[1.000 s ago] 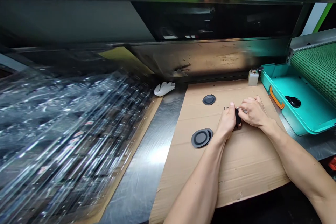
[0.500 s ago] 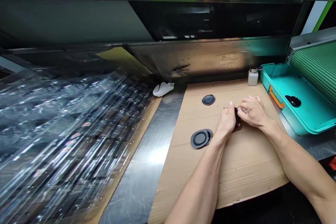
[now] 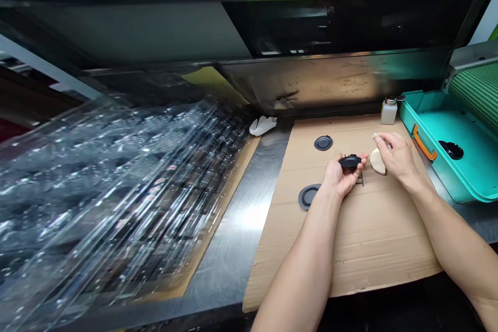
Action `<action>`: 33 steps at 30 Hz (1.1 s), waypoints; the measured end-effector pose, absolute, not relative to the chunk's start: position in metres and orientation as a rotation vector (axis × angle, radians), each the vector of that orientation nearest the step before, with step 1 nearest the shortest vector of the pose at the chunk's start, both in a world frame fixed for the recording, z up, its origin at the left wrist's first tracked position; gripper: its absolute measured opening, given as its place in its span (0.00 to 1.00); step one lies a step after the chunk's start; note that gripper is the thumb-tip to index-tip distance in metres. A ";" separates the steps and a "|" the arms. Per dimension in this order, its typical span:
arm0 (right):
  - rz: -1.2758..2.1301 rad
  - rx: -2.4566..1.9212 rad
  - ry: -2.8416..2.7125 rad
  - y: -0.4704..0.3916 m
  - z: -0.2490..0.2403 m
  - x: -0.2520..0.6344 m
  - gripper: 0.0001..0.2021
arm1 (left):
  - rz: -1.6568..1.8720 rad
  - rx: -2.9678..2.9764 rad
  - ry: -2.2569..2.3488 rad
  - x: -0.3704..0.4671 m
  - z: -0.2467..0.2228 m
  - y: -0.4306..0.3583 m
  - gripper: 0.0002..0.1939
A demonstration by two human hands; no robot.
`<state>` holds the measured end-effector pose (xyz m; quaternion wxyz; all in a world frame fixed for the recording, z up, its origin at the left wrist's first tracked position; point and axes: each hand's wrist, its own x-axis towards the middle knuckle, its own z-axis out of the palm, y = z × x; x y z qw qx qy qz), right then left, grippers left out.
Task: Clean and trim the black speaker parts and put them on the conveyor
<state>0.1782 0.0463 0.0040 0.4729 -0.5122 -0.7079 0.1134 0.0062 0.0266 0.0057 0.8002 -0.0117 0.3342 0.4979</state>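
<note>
My left hand (image 3: 342, 176) holds a black oval part (image 3: 350, 161) level above the cardboard sheet (image 3: 350, 254), its fingers around the far and right edges. To its right, my right hand (image 3: 397, 158) is closed in a pinch on a small pale item (image 3: 375, 137), too small to name. Beneath that hand lies a cream rounded pad (image 3: 377, 161), partly covered. A dark oval disc (image 3: 322, 142) rests on the cardboard beyond my left hand. Another grey oval disc (image 3: 309, 197) sits left of my left wrist, which hides part of it.
Stacked clear plastic trays (image 3: 128, 207) fill the left side. White crumpled material (image 3: 262, 125) lies behind the metal strip. At the back right stand a small bottle (image 3: 389, 112) and a teal bin (image 3: 459, 187) with black parts (image 3: 451, 150). A green belt (image 3: 478, 83) is beyond.
My hands have moved apart. The black part is now turned flat in my left hand, and the cream pad has come into view under my right. The whole view has shifted left.
</note>
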 end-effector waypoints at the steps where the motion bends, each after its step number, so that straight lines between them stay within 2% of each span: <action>1: 0.283 -1.256 -1.732 0.046 0.004 0.178 0.16 | 1.069 -0.029 0.715 0.007 0.006 0.026 0.28; 8: 0.338 -1.338 -1.767 0.038 0.009 0.170 0.13 | 1.118 0.048 0.731 0.010 0.002 0.028 0.27; 13: 0.309 -1.257 -1.965 0.030 -0.002 0.155 0.08 | 1.215 0.164 0.699 0.022 -0.004 0.027 0.22; 17: 0.259 -1.277 -1.927 0.024 -0.013 0.141 0.10 | 1.240 0.243 0.615 0.031 -0.003 0.021 0.21; 21: 0.288 -1.055 -2.196 0.020 -0.009 0.141 0.11 | 1.252 0.233 0.614 0.028 -0.003 0.020 0.21; 26: 0.174 -1.242 -2.187 0.022 -0.003 0.147 0.11 | 1.281 0.244 0.582 0.029 -0.007 0.023 0.20; 31: 0.398 -0.984 -2.244 0.021 -0.004 0.144 0.05 | 1.253 0.236 0.612 0.032 -0.010 0.023 0.20; 33: 0.409 -1.036 -2.288 0.020 -0.004 0.145 0.05 | 1.270 0.227 0.622 0.030 -0.011 0.024 0.20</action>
